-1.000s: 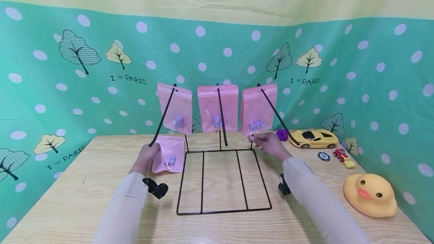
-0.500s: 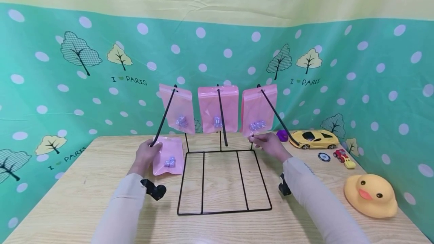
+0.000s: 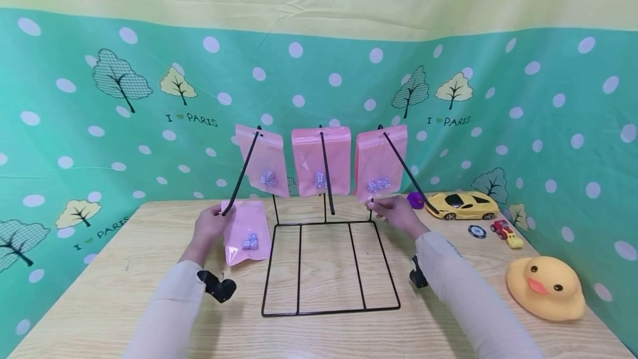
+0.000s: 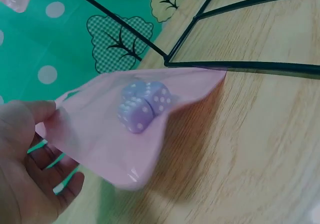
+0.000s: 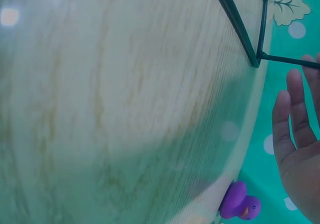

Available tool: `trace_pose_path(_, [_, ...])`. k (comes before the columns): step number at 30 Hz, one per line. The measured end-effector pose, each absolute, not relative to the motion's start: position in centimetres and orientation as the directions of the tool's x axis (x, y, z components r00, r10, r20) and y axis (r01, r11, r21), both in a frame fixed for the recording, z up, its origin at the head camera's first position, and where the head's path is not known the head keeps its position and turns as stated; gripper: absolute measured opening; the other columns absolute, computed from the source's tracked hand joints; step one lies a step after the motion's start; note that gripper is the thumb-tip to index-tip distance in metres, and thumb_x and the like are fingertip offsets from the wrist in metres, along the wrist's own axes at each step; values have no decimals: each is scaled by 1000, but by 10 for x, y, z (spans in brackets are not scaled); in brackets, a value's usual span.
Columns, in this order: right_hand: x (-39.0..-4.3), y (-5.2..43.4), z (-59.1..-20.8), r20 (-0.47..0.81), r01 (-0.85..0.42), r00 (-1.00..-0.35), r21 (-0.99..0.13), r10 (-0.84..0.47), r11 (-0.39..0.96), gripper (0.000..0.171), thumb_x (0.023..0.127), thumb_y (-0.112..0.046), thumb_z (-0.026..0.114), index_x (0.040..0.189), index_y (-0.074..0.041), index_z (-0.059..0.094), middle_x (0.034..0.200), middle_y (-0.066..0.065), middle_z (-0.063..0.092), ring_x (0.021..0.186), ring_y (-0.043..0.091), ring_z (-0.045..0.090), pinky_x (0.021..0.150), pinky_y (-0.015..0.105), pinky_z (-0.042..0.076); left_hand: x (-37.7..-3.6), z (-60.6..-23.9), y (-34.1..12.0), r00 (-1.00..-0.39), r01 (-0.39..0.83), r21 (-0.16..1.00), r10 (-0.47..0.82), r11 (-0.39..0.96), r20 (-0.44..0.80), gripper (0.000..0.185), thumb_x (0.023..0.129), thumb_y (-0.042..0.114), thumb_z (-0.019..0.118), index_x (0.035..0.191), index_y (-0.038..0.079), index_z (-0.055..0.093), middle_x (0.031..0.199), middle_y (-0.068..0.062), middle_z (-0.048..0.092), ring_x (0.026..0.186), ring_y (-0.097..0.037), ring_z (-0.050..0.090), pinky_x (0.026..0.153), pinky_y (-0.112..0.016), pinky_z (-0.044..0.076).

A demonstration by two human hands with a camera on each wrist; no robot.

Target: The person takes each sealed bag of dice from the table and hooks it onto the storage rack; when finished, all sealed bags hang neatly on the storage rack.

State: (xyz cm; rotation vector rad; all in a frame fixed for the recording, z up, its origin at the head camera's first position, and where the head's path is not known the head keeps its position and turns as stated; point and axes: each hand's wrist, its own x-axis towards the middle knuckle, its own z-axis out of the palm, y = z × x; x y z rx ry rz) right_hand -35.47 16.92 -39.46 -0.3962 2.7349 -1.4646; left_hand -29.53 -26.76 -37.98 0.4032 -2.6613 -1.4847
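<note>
In the head view my left hand pinches the upper left part of a pink zip pouch at the tip of the rack's left prong. Purple dotted dice show through its front in the left wrist view. My right hand pinches the black wire rack at its right rear upright, below the right prong. In the right wrist view, several of its fingers extend beside the upright; the thumb is out of frame. Pink pouches with dice hang from the left prong, middle prong and right prong.
A yellow toy car, a purple toy duck, a poker chip and a small red toy vehicle lie at the back right. Nearer stands a large yellow duck. A polka-dot cloth hangs behind the wooden table.
My left hand has shifted slightly left and nearer, and the held pouch's lower edge has come down and toward me. The left hanging pouch has swung slightly right. My right hand stays at the upright.
</note>
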Motion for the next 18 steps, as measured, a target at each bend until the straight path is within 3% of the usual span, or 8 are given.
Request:
trace_pose_path(3, [-355, 170, -395, 112, -224, -966, -815, -234, 535, 35, 103, -27, 63, 124, -1, 71, 114, 18, 73, 94, 31, 71, 81, 42, 58, -293, -377, -270, -969, -168, 852, -243, 496, -49, 52, 107, 24, 49, 144, -12, 45, 140, -37, 48, 122, -43, 46, 106, -54, 39])
trace_pose_path(10, [-355, 171, -398, 113, -222, -967, -808, -227, 546, 35, 103, -28, 63, 124, -1, 71, 114, 17, 73, 92, 28, 70, 79, 42, 58, -283, -368, -274, -981, -77, 859, -194, 507, 27, 50, 107, 20, 47, 143, -15, 44, 142, -37, 47, 135, -50, 43, 113, -58, 34])
trace_pose_path(14, [-355, 172, -398, 106, -216, -968, -815, -228, 537, 35, 103, -27, 63, 126, -2, 70, 117, 17, 72, 93, 28, 69, 80, 41, 58, -276, -363, -273, -983, -46, 865, -177, 499, 49, 45, 107, 18, 50, 141, -12, 49, 132, -33, 59, 113, -37, 59, 100, -46, 48])
trace_pose_path(16, [-355, 172, -397, 101, -214, -967, -819, -233, 532, 36, 103, -27, 63, 127, -1, 69, 119, 18, 71, 94, 29, 69, 81, 42, 58, -272, -361, -272, -984, -36, 867, -172, 498, 57, 42, 107, 15, 50, 139, -12, 52, 128, -31, 62, 101, -25, 60, 89, -35, 51])
trace_pose_path(18, [-354, 171, -397, 95, -208, -968, -823, -233, 528, 36, 103, -27, 63, 127, -1, 69, 119, 18, 71, 95, 31, 69, 82, 42, 58, -268, -358, -271, -985, -27, 871, -161, 490, 60, 40, 107, 13, 50, 139, -12, 52, 128, -30, 63, 99, -19, 60, 85, -27, 52])
